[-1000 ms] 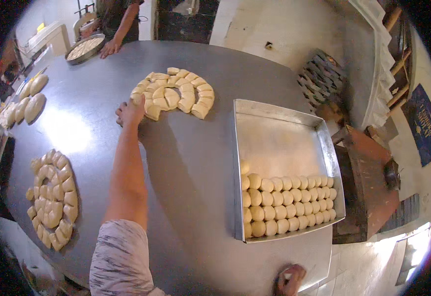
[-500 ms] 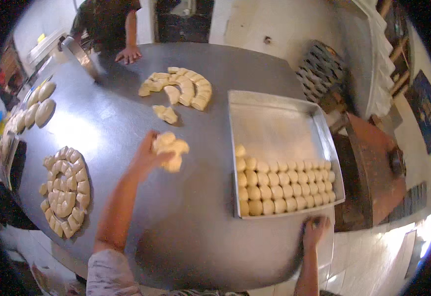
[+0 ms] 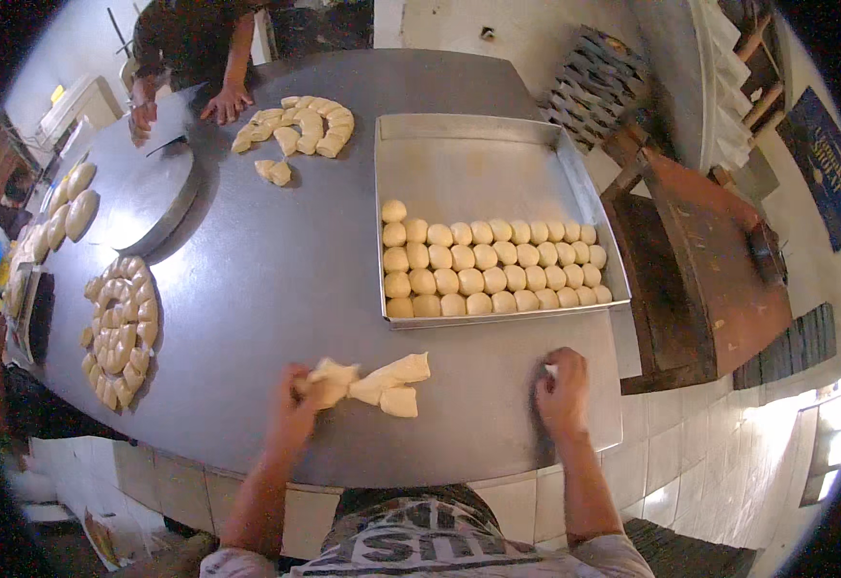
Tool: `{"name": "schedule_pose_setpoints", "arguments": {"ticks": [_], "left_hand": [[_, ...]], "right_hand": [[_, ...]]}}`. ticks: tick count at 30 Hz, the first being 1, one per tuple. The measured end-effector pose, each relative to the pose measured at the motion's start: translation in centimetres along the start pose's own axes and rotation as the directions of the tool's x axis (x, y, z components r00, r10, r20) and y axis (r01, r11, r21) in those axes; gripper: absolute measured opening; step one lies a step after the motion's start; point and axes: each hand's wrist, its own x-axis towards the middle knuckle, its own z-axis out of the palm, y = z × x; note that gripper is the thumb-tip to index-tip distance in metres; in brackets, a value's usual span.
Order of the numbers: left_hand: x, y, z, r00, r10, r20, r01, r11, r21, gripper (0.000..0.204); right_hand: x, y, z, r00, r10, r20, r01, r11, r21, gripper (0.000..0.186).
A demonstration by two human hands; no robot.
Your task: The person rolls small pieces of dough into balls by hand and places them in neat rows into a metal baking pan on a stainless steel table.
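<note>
On the metal table in front of me, my left hand [image 3: 297, 400] is closed on the left end of a cluster of pale dough pieces [image 3: 387, 380]. The cluster spreads to the right over the tabletop. My right hand [image 3: 563, 393] is curled with its knuckles up near the table's right front part. A small pale bit shows at its fingertips, but what lies under the fingers is hidden. Beyond both hands stands a rectangular metal tray [image 3: 473, 123] with rows of round dough balls [image 3: 483, 255] filling its near half.
Cut dough lies in curved strips [image 3: 310, 125] at the far side and in a ring [image 3: 124, 332] at the left. A co-worker's hand [image 3: 228, 103] rests at the far edge beside a large round metal pan [image 3: 175, 207]. A brown wooden table [image 3: 704, 260] stands at the right.
My left hand has brought the dough cluster nearer to me and onto the table. The round pan, tilted up before, now lies lower at the left. My view has shifted.
</note>
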Motion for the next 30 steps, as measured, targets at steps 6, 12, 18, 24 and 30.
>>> {"name": "schedule_pose_setpoints", "arguments": {"ticks": [6, 12, 18, 24, 30], "left_hand": [[-1.5, -3.5, -9.4, 0.911, -0.150, -0.384, 0.068, 0.973, -0.218, 0.025], [-1.0, 4.0, -6.0, 0.995, 0.100, -0.009, -0.100, 0.978, -0.182, 0.033], [-1.1, 7.9, -3.0, 0.856, 0.366, 0.365, -0.363, 0.928, -0.078, 0.034], [0.3, 5.6, -2.1, 0.805, 0.375, 0.459, -0.469, 0.877, 0.105, 0.028], [1.5, 8.8, -2.5, 0.989, 0.037, 0.141, 0.040, 0.862, -0.506, 0.008]], "right_hand": [[14.0, -2.5, 0.0, 0.878, 0.478, 0.007, -0.158, 0.277, 0.948, 0.031], [25.3, -9.2, 12.2, 0.995, 0.104, 0.010, -0.102, 0.955, 0.280, 0.033], [10.8, -18.7, 4.7, 0.795, -0.396, 0.459, -0.184, 0.565, 0.805, 0.046], [-0.2, -11.1, -1.4, 0.796, 0.115, 0.595, -0.554, 0.535, 0.638, 0.027], [-3.7, -0.9, -2.8, 0.981, 0.060, 0.186, -0.007, 0.963, -0.269, 0.032]]}}
